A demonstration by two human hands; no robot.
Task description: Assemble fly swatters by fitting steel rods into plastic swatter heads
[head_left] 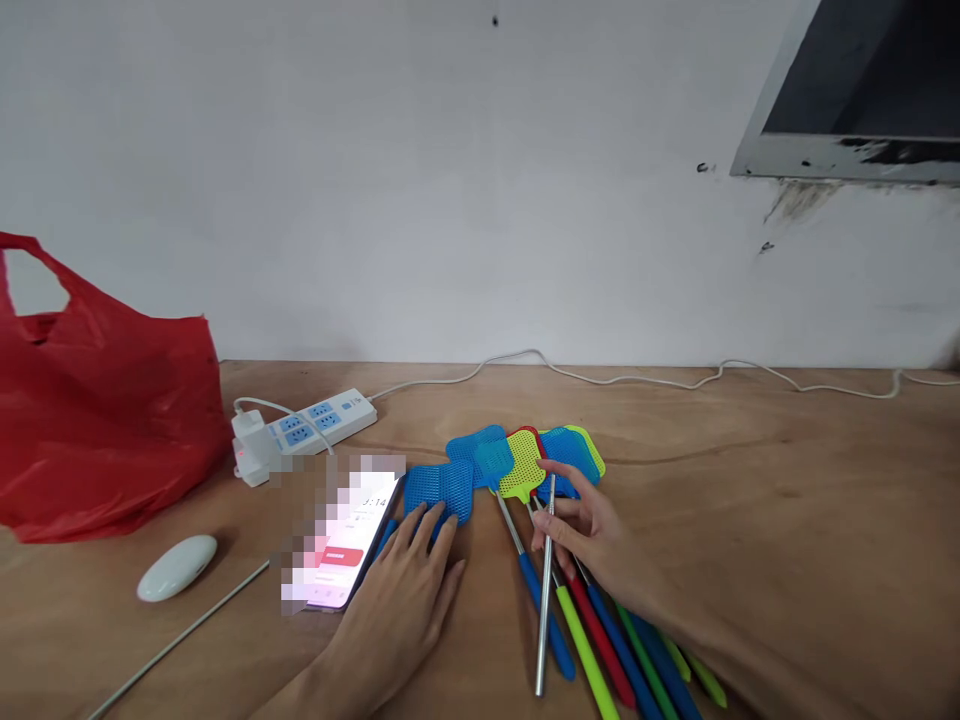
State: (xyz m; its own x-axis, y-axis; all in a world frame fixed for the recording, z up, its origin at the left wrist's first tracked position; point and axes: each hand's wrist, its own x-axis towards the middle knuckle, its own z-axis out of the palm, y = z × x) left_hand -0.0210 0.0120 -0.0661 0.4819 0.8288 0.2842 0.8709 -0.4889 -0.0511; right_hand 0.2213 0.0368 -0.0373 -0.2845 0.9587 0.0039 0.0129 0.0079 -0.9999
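My left hand (409, 590) lies with its fingers stretched out, the fingertips on the mesh head of a blue fly swatter (431, 488). A lit phone (345, 545), partly pixelated, lies beside that hand. Between the thumb and fingers of my right hand (589, 525) is a thin silver metal rod (546, 610), its lower end pointing toward me. Beneath and beside the rod are several fly swatters with blue, yellow-green, red and green grips. Their heads, including a yellow one (521, 468) and a teal-blue one (480, 450), overlap beyond my right hand.
A red plastic bag (105, 410) stands at the left. Near it are a white power strip (330, 425) with a plugged-in charger (253, 450) and a white oval object (178, 568). A white cable (622, 379) runs along the wall at the wooden table's (787, 540) back edge.
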